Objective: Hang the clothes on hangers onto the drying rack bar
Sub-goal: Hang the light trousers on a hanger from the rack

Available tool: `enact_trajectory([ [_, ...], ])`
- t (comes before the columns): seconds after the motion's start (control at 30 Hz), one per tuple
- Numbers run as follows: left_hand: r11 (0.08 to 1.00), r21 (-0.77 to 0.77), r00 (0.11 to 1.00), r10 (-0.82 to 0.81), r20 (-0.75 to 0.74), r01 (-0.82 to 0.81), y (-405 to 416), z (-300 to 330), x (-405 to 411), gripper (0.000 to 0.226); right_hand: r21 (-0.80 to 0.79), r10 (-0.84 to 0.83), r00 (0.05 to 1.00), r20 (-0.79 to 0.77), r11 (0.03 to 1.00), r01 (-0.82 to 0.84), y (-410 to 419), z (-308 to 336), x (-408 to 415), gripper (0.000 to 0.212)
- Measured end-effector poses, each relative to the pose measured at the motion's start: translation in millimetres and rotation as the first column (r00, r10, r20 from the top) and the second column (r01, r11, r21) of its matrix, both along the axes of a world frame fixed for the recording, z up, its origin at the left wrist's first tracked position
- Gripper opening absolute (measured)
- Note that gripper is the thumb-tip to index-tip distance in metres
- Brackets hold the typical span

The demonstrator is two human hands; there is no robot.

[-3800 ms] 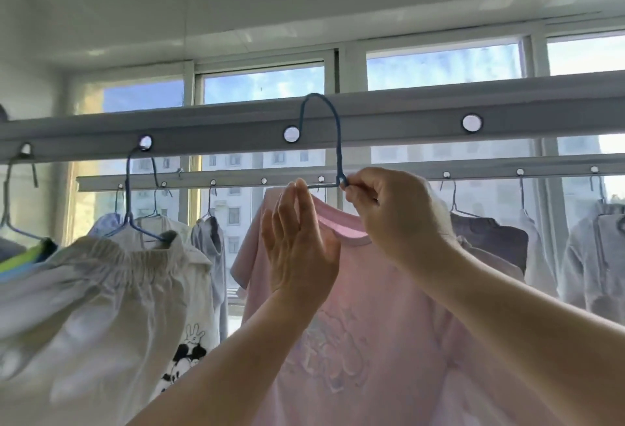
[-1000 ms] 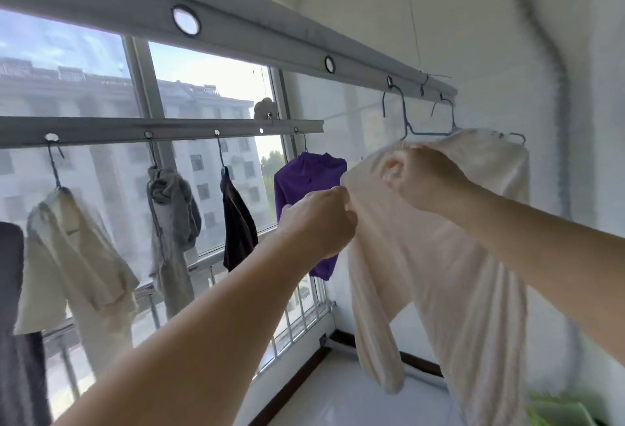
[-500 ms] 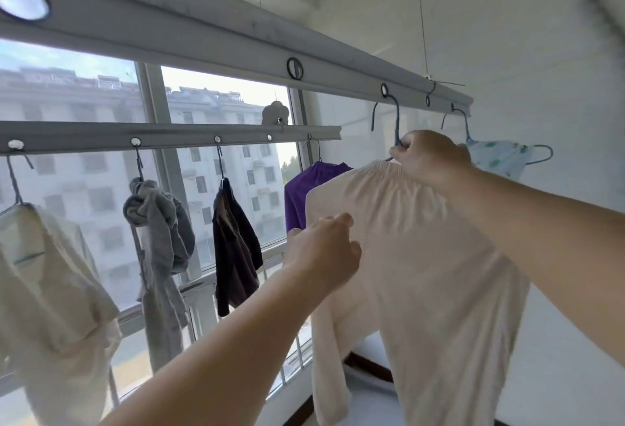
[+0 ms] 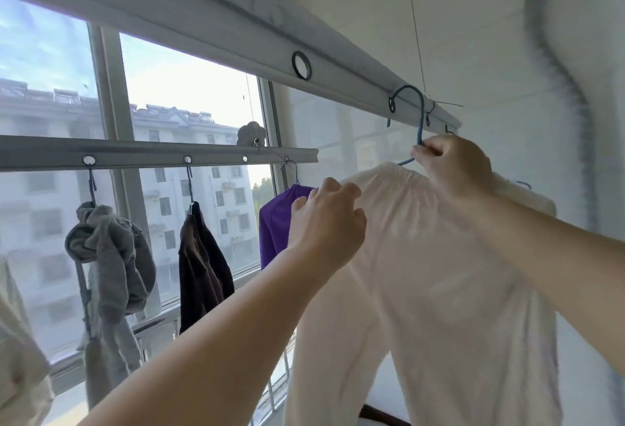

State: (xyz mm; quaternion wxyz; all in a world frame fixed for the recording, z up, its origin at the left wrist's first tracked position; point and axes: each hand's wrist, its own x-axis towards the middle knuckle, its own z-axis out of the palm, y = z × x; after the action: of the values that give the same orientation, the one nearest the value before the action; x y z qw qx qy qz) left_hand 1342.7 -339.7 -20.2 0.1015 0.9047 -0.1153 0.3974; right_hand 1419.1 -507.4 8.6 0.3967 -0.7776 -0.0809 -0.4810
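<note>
We see blue wire hanger hook (image 4: 415, 111) now risen to hole in grey rack bar (image 4: 209, 16), upper right; seemingly through. Right hand (image 4: 451, 168) pinches hanger neck; left hand (image 4: 326, 219), fingers loose, lets go cream garment (image 4: 439, 290) below. Hang nearly done.

Cream trousers (image 4: 439, 273), blue hanger (image 4: 420, 121), grey rack bar (image 4: 203, 16); beyond, purple top (image 4: 274, 222), grey garment (image 4: 111, 239), seemingly dark-brown one (image 4: 203, 266).

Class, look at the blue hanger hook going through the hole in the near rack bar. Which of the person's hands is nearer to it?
The right hand. It pinches the hanger's neck just below the blue hook. The left hand is lower and further left, at the cream garment.
</note>
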Motion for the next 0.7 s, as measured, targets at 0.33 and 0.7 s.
enact_trajectory([
  [0.33,0.997,-0.013,0.979,-0.068,0.194,0.072,-26,0,15,0.039,0.175,-0.038,0.970,0.239,0.985,-0.005,-31,3,-15,0.028],
  [0.7,0.902,-0.277,0.907,-0.385,-0.170,0.331,-54,0,-12,0.038,-0.088,0.362,0.932,0.005,0.929,-0.360,-32,-42,-60,0.013],
])
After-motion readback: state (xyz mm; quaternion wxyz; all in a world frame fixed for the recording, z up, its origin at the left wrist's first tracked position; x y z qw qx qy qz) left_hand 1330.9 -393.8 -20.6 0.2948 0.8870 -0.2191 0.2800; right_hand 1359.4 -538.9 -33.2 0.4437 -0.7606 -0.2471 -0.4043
